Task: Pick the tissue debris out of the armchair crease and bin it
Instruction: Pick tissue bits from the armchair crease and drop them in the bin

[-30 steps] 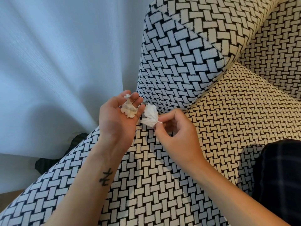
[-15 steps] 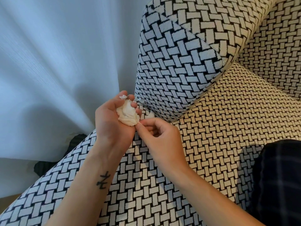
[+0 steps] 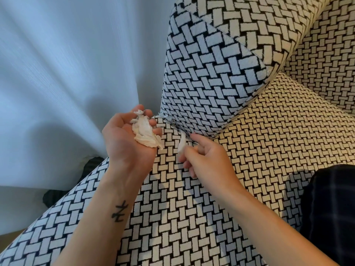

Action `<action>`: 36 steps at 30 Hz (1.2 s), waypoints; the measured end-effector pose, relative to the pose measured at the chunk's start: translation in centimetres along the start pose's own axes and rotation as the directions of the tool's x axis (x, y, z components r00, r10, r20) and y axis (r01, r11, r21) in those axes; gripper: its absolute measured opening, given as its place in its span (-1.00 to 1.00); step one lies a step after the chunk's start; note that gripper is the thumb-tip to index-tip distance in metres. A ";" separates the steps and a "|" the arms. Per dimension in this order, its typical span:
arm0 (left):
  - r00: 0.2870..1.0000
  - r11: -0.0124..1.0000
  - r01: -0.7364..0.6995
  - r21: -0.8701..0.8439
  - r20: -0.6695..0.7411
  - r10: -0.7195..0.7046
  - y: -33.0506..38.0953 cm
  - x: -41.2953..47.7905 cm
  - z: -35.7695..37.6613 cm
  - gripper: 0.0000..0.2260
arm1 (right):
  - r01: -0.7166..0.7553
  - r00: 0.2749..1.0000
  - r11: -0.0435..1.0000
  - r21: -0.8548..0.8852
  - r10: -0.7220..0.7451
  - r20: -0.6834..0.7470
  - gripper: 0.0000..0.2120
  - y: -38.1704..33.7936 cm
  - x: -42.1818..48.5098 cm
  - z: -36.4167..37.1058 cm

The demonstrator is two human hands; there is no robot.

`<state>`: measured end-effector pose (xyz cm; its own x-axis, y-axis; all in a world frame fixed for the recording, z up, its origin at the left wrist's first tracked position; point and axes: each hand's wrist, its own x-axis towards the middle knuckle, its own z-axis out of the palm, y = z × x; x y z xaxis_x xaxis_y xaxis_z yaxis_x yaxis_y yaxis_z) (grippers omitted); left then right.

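Note:
My left hand is turned palm up over the seat's left edge and cradles a wad of crumpled white tissue in its curled fingers. My right hand pinches another white tissue scrap that sticks out of the crease where the armrest meets the seat cushion. A few tiny white shreds cling to the crease's front end. No bin shows in the head view.
The armchair wears a black-and-white basket-weave fabric; its backrest rises at the right. A pale curtain hangs on the left, with something dark on the floor under it. A dark plaid garment lies at the right edge.
My right hand put its earlier tissue piece into the left palm, then moved right to the crease and took hold of a new scrap. The wad in my left hand has grown.

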<state>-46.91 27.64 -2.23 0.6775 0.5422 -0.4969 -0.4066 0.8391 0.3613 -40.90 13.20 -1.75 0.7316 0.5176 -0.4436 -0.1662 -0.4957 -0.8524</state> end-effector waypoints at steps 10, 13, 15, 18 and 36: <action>1.000 1.000 -0.004 0.028 -0.006 0.004 -0.1 0.1 -0.1 -0.80 | -0.323 0.944 0.917 0.234 0.298 0.139 -0.78 -2.3 3.0 2.4; 1.000 0.999 0.003 0.043 -0.012 -0.002 -0.3 0.1 -0.1 -0.81 | -0.268 0.962 0.935 0.234 0.272 0.017 -0.82 -2.0 3.5 2.5; 1.000 0.999 0.008 0.042 -0.013 -0.007 -0.3 0.2 -0.2 -0.81 | -0.232 0.964 0.933 0.276 0.259 -0.064 -0.84 -1.7 3.7 3.0; 1.000 0.999 0.010 0.043 -0.002 -0.010 -0.3 0.3 -0.3 -0.80 | -0.210 0.945 0.911 0.356 0.283 -0.166 -0.75 -1.4 4.2 3.7; 0.996 0.996 0.073 0.045 0.042 -0.075 -0.5 0.3 -0.3 -0.82 | -0.002 0.925 0.933 0.361 0.139 -0.355 -0.67 -0.1 2.1 4.1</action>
<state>-46.69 27.39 -2.84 0.7314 0.4754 -0.4888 -0.3281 0.8738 0.3589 -42.03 17.21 -3.70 0.8879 0.1622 -0.4306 -0.3950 -0.2114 -0.8940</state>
